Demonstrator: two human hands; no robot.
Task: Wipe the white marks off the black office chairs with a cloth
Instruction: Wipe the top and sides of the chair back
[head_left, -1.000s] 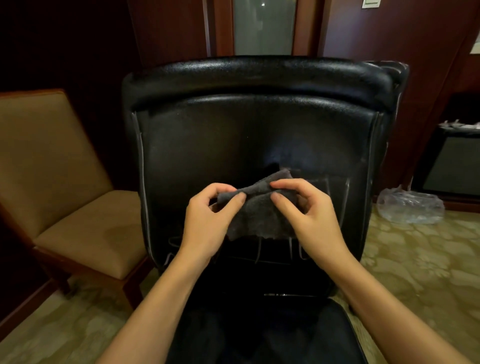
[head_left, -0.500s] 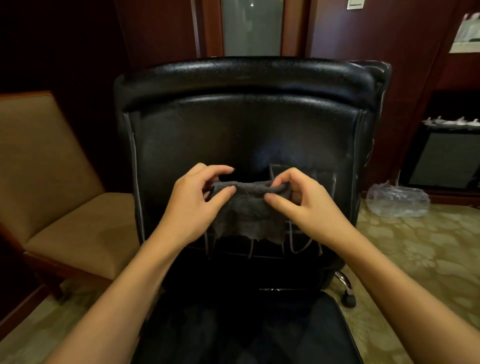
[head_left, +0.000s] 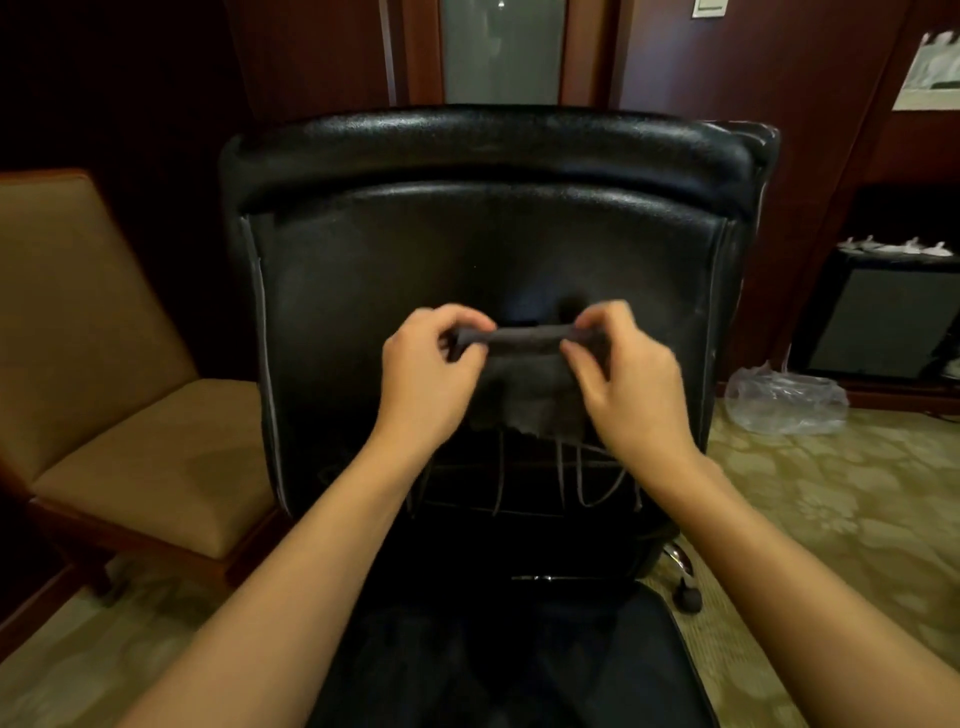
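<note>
A black leather office chair (head_left: 467, 244) faces me, its backrest filling the middle of the head view and its seat at the bottom. White marks (head_left: 597, 483) run as thin lines across the lower backrest, and pale streaks follow its side seams. I hold a dark grey cloth (head_left: 530, 384) in front of the backrest. My left hand (head_left: 426, 374) pinches its upper left corner, and my right hand (head_left: 628, 379) pinches the upper right one. The top edge is pulled taut between them and the rest hangs down.
A tan upholstered chair (head_left: 119, 415) with a wooden frame stands close on the left. On the patterned carpet to the right lies a clear plastic bag (head_left: 784, 400), with a dark cabinet (head_left: 883, 322) behind it. A wooden door and panelled wall stand behind the chair.
Both hands have lifted the cloth slightly and drawn apart, stretching its top edge into a straight fold. The view has shifted a little to the right.
</note>
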